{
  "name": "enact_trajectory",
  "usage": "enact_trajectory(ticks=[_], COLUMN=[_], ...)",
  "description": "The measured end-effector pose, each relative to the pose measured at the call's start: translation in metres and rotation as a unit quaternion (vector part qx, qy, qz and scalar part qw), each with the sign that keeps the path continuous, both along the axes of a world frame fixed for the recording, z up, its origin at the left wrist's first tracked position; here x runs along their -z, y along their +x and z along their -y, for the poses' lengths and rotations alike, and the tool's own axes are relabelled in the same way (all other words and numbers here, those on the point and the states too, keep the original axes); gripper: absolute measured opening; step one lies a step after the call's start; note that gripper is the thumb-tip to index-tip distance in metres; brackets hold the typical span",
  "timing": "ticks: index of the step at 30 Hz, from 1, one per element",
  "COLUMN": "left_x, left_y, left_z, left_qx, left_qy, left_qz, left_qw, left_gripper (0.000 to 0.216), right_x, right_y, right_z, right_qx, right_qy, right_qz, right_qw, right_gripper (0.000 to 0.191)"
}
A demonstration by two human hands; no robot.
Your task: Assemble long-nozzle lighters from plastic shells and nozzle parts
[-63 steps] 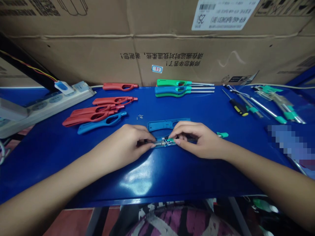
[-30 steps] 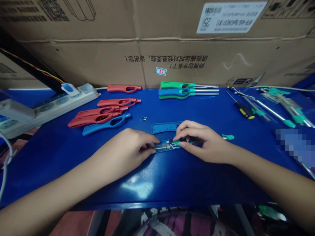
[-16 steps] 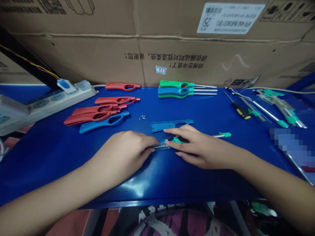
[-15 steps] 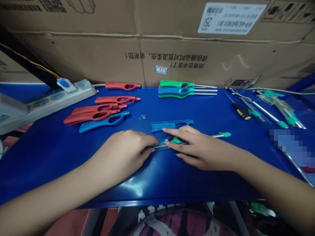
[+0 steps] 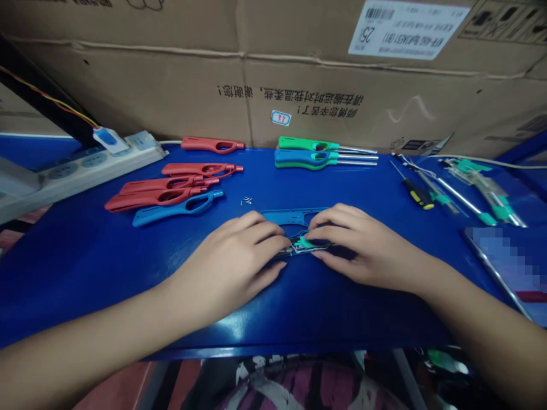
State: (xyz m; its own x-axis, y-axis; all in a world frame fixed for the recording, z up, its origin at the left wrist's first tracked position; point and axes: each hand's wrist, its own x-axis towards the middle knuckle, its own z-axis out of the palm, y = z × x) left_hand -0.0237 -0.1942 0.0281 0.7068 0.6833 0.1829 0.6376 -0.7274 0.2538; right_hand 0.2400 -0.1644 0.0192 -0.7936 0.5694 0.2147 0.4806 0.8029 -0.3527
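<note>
Both my hands are closed around an opened gas lighter (image 5: 305, 244), which lies low over the table in front of me. My left hand (image 5: 241, 256) grips its left end, thumb on the near side and fingers over the top. On the right, my right hand (image 5: 359, 245) pinches the lighter's middle, where a green trigger part and thin white wires show. Its metal tube is hidden behind the right hand. Just beyond lies a blue half shell (image 5: 282, 217), partly covered by my fingers. A few small screws (image 5: 247, 201) rest farther back.
Several red lighter handles (image 5: 149, 193) and a blue handle (image 5: 175, 209) lie at left, near a power strip (image 5: 81, 171). Assembled lighters (image 5: 305, 156) sit at the back before a cardboard box (image 5: 171, 97). At right are a screwdriver (image 5: 417, 195) and loose tube assemblies (image 5: 487, 188).
My left hand has shifted right and spread over the lighter's left part. My right fingers have drawn back from the lighter's middle and curled, and the tube tip is now hidden.
</note>
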Motion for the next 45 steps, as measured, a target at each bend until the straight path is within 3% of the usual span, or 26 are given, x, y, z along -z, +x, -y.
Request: enact_trajectory(ticks=[8, 13, 20, 25, 30, 37, 45], left_x=[0.021, 0.021, 0.023, 0.023, 0.022, 0.021, 0.021], left_y=[0.003, 0.004, 0.004, 0.003, 0.003, 0.003, 0.002], left_z=[-0.001, -0.003, -0.002, -0.002, -0.002, -0.003, -0.003], left_qx=[0.03, 0.034, 0.034, 0.034, 0.039, 0.053, 0.05], left_qy=[-0.047, -0.062, -0.058, -0.058, -0.058, -0.043, -0.031], left_qz=[0.039, 0.039, 0.027, 0.01, 0.007, -0.011, 0.002], left_qw=[0.998, 0.997, 0.997, 0.998, 0.998, 0.998, 0.998], left_gripper=[0.028, 0.03, 0.036, 0.038, 0.039, 0.045, 0.041], right_x=[0.006, 0.011, 0.009, 0.005, 0.004, 0.0, 0.001], right_y=[-0.005, -0.008, -0.006, -0.003, -0.003, 0.002, 0.004], right_z=[-0.001, 0.001, 0.002, 0.002, -0.001, -0.003, -0.008], right_qx=[0.026, 0.059, 0.021, 0.041, 0.085, 0.067, 0.074], right_qy=[-0.033, -0.088, -0.06, -0.058, -0.098, -0.144, -0.14], right_qz=[0.007, -0.026, 0.012, 0.018, 0.009, -0.013, -0.022], right_qw=[0.999, 0.994, 0.998, 0.997, 0.992, 0.987, 0.987], right_gripper=[0.008, 0.002, 0.009, 0.006, 0.002, 0.011, 0.007])
